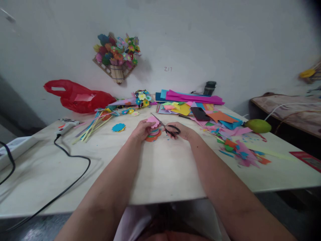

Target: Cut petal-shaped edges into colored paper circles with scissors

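Between its fingers my left hand [141, 130] pinches a pink paper flower cutout [152, 121] with a scalloped edge. My right hand [182, 130] is closed around black-handled scissors [173, 130], whose blades point up and left to the edge of the pink paper. Below the two hands, a pile of round paper cutouts [153, 137] in orange and other colours lies on the table, partly hidden by my left hand. Left of that hand rests a blue scalloped cutout [118, 127] with yellow paper under it.
A glue gun [67, 127] with a black cord and paper strips [91, 126] lie at left, near a red plastic bag [77, 97]. At right are a phone [200, 114], paper scraps [243, 154] and a green-yellow fruit [258, 126]. Coloured sheets [193, 97] lie at the back.
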`<state>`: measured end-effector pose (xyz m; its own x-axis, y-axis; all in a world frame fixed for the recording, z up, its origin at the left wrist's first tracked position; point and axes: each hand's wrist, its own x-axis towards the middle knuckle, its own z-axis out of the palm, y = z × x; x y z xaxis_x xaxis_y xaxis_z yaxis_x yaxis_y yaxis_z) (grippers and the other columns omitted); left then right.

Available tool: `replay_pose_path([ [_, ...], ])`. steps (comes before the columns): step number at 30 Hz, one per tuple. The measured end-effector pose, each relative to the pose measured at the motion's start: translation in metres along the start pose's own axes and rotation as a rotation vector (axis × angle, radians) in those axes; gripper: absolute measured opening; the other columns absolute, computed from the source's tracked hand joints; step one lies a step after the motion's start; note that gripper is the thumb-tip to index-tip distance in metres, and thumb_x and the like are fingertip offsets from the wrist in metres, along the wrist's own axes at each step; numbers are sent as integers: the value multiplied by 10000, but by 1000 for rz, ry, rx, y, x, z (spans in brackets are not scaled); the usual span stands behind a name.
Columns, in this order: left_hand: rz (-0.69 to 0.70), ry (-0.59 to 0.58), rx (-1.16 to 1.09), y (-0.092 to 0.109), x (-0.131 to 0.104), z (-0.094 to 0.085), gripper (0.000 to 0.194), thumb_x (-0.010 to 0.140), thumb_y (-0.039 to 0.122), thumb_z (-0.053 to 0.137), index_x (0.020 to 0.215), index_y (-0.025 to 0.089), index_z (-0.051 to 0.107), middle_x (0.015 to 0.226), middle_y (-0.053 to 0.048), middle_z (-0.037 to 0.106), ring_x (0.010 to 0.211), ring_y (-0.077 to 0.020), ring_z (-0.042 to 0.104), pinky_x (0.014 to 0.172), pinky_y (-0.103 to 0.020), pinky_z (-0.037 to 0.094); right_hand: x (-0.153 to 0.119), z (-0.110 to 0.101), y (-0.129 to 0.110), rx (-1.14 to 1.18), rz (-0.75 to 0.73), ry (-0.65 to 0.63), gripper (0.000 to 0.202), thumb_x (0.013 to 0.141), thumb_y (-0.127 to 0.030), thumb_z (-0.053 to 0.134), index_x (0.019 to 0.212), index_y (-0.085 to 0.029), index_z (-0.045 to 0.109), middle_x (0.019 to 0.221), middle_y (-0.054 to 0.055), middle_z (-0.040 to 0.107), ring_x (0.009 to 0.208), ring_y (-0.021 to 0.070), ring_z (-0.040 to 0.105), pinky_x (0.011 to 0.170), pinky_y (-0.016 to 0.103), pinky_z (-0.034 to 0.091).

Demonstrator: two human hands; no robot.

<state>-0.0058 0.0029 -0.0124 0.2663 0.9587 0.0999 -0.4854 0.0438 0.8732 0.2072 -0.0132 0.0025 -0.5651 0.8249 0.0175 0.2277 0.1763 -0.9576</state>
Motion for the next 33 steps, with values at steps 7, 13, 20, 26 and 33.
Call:
replay_pose_path([
  [7, 3, 5, 5, -1, 2, -1, 215, 646, 72, 734, 854, 102, 690, 805, -93, 743, 734, -198, 734, 739, -290, 589, 0, 0, 1, -7, 1, -5, 338, 873, -483, 628, 808, -155, 582, 582, -19, 568, 417, 80, 469, 369, 213, 289],
  [13, 9, 5, 10, 0, 0, 0, 196, 634, 76, 739, 826, 97, 703, 783, -94, 745, 712, -190, 726, 688, -267, 585, -1, 0, -1, 15, -3, 2, 335, 850, -476, 655, 826, -148, 592, 595, -17, 577, 427, 82, 486, 367, 210, 284],
  [20, 7, 7, 22, -1, 1, -2, 186, 649, 73, 723, 830, 98, 694, 789, -100, 736, 715, -182, 724, 718, -270, 576, -2, 1, -3, 19, 8, -4, 317, 868, -467, 624, 830, -154, 594, 607, -11, 588, 439, 87, 502, 370, 208, 306],
  [26, 10, 8, 16, -1, 1, -1, 223, 631, 82, 745, 844, 105, 682, 789, -90, 743, 713, -187, 728, 703, -273, 589, -1, 1, -2, -7, 8, -7, 352, 856, -499, 643, 799, -158, 579, 582, -19, 572, 423, 79, 473, 368, 204, 296],
  [33, 8, 12, -6, 1, -1, 1, 247, 616, 70, 750, 850, 95, 677, 784, -92, 743, 697, -184, 725, 710, -283, 598, -1, 2, -3, 26, 16, 9, 351, 822, -494, 690, 779, -167, 569, 580, -23, 573, 421, 75, 471, 354, 196, 273],
])
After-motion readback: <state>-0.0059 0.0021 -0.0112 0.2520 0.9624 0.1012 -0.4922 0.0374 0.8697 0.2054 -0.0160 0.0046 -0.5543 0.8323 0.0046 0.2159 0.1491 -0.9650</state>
